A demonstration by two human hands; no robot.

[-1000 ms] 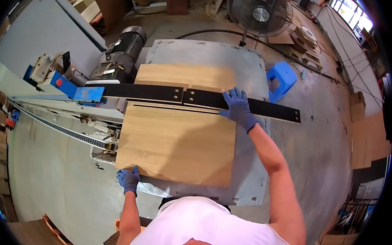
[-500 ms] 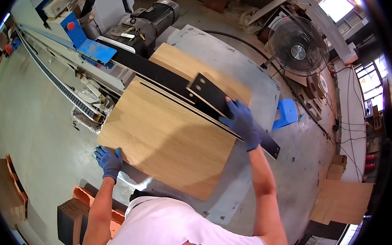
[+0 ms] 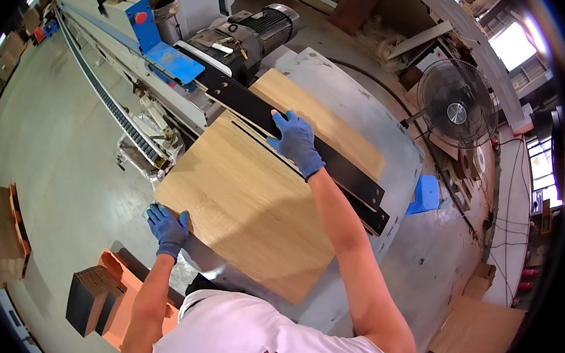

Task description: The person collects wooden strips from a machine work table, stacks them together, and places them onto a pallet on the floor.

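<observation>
Both my hands wear blue gloves. My left hand (image 3: 168,230), fingers spread, touches the near left corner of a large light wood panel (image 3: 246,210). My right hand (image 3: 297,142) rests with its fingers apart on a long black strip (image 3: 346,171) with holes near its ends. Part of a second black strip (image 3: 375,221) shows beneath the first at its lower right end. Another wood panel (image 3: 330,119) lies beyond the strips. The panels are on a grey metal table (image 3: 396,142).
A machine with a blue plate (image 3: 175,62) and a motor (image 3: 265,27) stands at the upper left, above a cable chain (image 3: 109,102). A fan (image 3: 455,103) and a blue stool (image 3: 425,193) are at the right. Dark-edged boards (image 3: 87,298) lie on an orange pallet (image 3: 127,312) at the lower left.
My right hand has moved up and left along the strips, and the upper strip has shifted that way over the other. The view has turned. My left hand stays by the panel's corner.
</observation>
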